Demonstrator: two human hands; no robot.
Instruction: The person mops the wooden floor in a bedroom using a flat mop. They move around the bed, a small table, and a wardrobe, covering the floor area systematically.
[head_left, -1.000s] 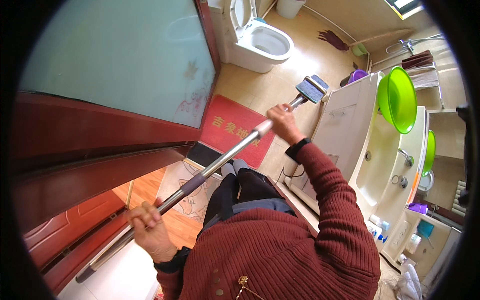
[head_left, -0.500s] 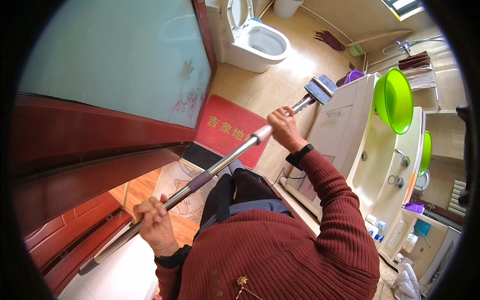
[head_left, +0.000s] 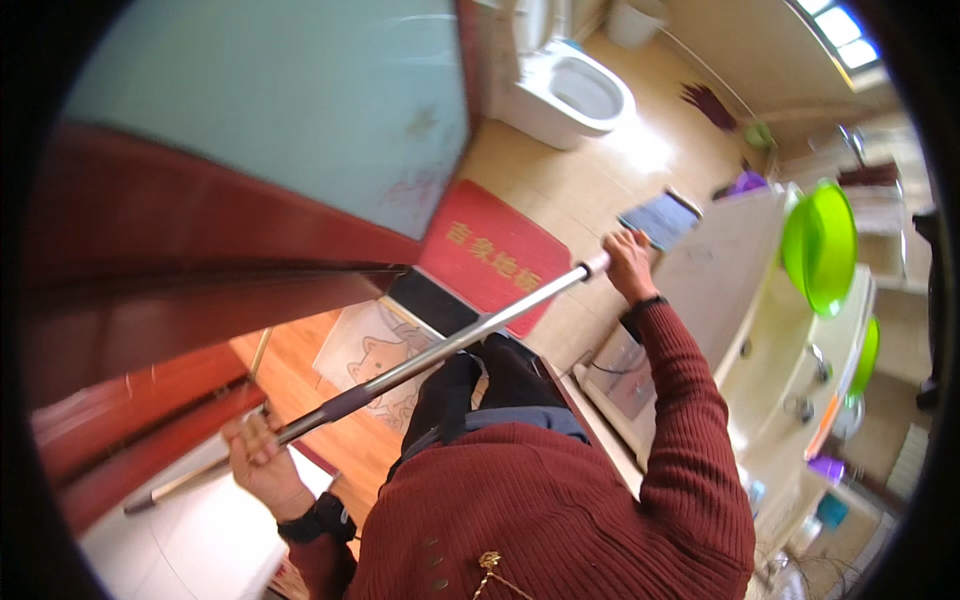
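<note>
A flat mop with a long metal pole (head_left: 440,352) slants across the view from lower left to upper right. My right hand (head_left: 629,268) is closed around it near the far end, close to the blue-grey mop head (head_left: 662,219). Toward the other end, my left hand (head_left: 264,468) is wrapped round the pole just below its dark grip sleeve (head_left: 345,403). The pole's near tip pokes out past my left hand. The mop head is raised beside the vanity cabinet, its pad showing as a flat rectangle.
A red doormat (head_left: 495,255) lies at the doorway, next to a frosted-glass door (head_left: 290,110) in a dark red frame on my left. A white toilet (head_left: 570,95) stands ahead. On the right, a green basin (head_left: 822,250) rests on the sink counter.
Both hands have shifted apart along or with the pole, the right one up and rightward, the left one down and leftward. The mop head has turned and moved slightly lower. The view has shifted.
</note>
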